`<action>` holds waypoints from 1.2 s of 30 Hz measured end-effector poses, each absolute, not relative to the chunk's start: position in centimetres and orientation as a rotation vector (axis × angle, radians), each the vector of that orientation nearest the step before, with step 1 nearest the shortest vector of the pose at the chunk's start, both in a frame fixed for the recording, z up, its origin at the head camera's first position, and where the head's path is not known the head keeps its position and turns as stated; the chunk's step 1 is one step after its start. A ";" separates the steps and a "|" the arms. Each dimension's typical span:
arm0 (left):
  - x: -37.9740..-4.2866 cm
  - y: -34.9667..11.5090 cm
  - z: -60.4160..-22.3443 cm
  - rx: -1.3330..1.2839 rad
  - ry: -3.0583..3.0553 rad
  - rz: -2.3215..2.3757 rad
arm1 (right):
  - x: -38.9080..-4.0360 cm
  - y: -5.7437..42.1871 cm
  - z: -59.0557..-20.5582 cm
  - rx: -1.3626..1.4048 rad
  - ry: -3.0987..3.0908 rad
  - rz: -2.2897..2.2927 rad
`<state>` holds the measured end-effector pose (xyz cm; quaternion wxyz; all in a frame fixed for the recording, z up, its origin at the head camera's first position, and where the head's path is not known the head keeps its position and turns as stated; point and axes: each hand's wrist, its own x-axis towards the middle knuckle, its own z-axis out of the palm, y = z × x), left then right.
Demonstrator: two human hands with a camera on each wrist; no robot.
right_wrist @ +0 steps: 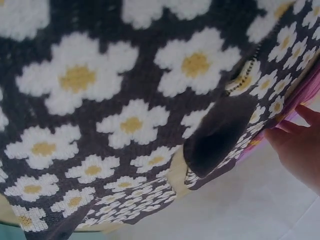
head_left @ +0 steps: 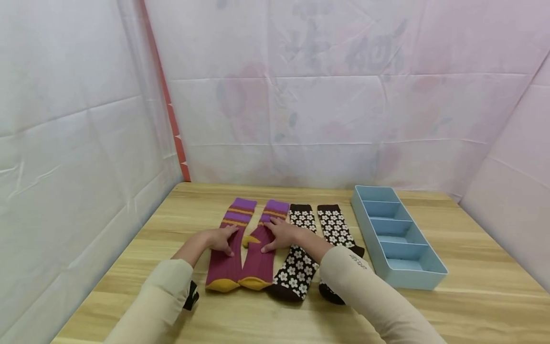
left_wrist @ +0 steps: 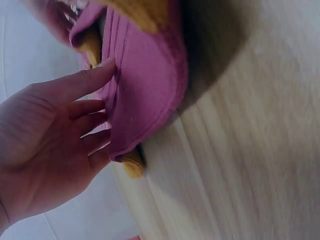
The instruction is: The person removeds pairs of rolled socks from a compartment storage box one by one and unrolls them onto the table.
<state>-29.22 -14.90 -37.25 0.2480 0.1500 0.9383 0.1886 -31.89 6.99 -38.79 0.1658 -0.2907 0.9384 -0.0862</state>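
Two maroon socks with purple-and-orange striped cuffs and yellow toes lie side by side, cuffs away from me. On the left maroon sock (head_left: 224,267) rests my left hand (head_left: 221,239). In the left wrist view, the left hand's (left_wrist: 55,130) thumb lies on the maroon fabric (left_wrist: 145,85), its fairly straight fingers along the sock's edge. My right hand (head_left: 281,234) touches the right maroon sock (head_left: 259,263) near its yellow heel (head_left: 250,240), fingers spread. At the right wrist view's edge, the right hand (right_wrist: 300,150) shows beyond black floral fabric (right_wrist: 125,90).
Right of the maroon pair lie two black socks with white flowers, a nearer-left one (head_left: 296,272) and a right one (head_left: 335,224), partly behind my right sleeve (head_left: 365,291). A blue four-compartment box (head_left: 414,279) stands farther right on the wooden table (head_left: 472,267). White sheets (head_left: 326,110) hang around the table.
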 end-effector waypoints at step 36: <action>-29.4 -16.7 -37.1 0.466 2.527 0.459 | -30.6 2.5 -39.1 -1.193 2.704 -0.105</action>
